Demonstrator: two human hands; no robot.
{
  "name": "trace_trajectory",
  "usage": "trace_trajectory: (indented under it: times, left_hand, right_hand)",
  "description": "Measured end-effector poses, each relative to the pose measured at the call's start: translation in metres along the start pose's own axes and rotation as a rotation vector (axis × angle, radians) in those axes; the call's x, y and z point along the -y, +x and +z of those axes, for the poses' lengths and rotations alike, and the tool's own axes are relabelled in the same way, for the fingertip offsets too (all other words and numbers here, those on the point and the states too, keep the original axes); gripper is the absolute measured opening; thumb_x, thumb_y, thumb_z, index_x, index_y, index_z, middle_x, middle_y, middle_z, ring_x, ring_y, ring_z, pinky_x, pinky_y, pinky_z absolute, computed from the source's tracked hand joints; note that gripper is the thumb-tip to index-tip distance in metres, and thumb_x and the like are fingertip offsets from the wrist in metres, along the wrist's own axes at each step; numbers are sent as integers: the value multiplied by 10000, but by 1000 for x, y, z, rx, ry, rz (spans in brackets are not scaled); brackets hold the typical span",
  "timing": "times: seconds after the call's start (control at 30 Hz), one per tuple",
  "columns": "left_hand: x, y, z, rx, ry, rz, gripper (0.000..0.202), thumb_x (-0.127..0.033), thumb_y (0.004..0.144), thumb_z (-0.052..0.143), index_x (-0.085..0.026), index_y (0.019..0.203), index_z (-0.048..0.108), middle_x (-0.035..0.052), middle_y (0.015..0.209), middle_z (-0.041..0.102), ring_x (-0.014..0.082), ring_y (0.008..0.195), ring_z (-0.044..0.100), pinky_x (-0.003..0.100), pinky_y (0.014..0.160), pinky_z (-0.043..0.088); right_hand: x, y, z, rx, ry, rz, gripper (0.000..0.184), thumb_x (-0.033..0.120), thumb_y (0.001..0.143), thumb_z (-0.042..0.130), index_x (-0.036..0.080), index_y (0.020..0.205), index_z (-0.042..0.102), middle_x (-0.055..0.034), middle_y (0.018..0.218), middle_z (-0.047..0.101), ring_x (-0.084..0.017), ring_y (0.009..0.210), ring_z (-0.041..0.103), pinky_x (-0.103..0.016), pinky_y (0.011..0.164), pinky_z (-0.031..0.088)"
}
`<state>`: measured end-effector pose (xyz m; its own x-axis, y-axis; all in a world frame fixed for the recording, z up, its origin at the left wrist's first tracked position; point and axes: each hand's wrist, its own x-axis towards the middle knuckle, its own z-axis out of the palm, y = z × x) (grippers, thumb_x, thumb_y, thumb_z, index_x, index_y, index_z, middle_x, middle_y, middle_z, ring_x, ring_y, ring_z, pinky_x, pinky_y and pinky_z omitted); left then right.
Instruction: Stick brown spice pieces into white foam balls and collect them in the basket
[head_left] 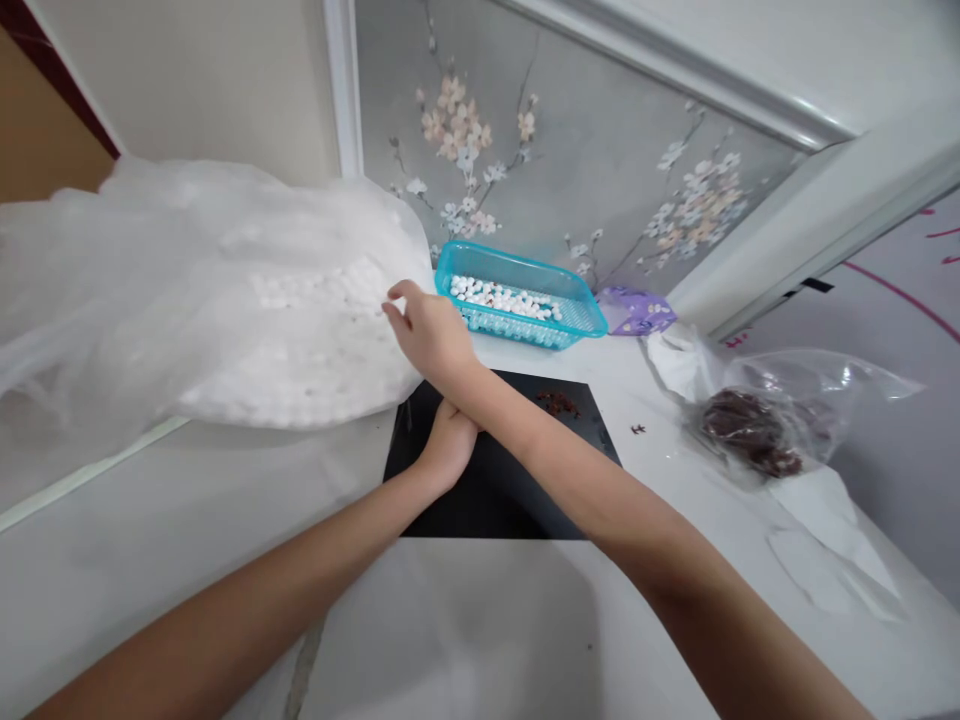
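Reaching over the left hand (pixel 451 440), the right hand (pixel 433 335) curls at the white bag (pixel 217 230), left of frame.
Its placement likely explains the crossing; whether either hand grips anything cannot be told.

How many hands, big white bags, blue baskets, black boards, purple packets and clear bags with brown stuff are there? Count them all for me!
Hands: 2, left hand and right hand
big white bag: 1
blue basket: 1
black board: 1
purple packet: 1
clear bag with brown stuff: 1
Total: 7
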<state>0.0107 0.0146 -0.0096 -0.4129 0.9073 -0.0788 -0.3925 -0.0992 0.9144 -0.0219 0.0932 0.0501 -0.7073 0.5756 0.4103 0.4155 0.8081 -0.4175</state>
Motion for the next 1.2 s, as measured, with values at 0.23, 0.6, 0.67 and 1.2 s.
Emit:
trace_trajectory:
  times: [0.23,0.6,0.67,1.2]
  left_hand:
    - [-3,4,0,-30,-39,10,382,-420,814,515,-203,1126,555,45,967,654,120,728,629,251,689,491]
    - [-6,3,1,49,114,6,314,-366,704,681,-173,952,665,49,916,694,147,818,641,271,774,482]
    - [-7,3,2,20,107,-1,310,-358,711,672,-168,955,661,50,922,689,141,807,639,270,770,482]
    - [-5,3,2,67,168,8,294,-387,693,685,-174,895,669,55,905,699,166,827,641,291,781,481]
  right_hand:
    - [-55,-98,-43,-184,444,200,183,353,823,548,189,883,605,72,479,361,-75,435,342,-219,471,301]
    - [-77,-144,-42,-312,359,399,214,382,798,543,176,774,594,16,601,501,-85,489,419,-228,466,322]
    - [-79,-145,-42,-316,222,417,234,399,766,581,176,696,590,11,571,492,-104,520,441,-242,501,343]
    - [-76,-141,-47,-120,1284,672,177,319,670,677,174,711,583,98,451,303,-25,375,170,-190,359,136]
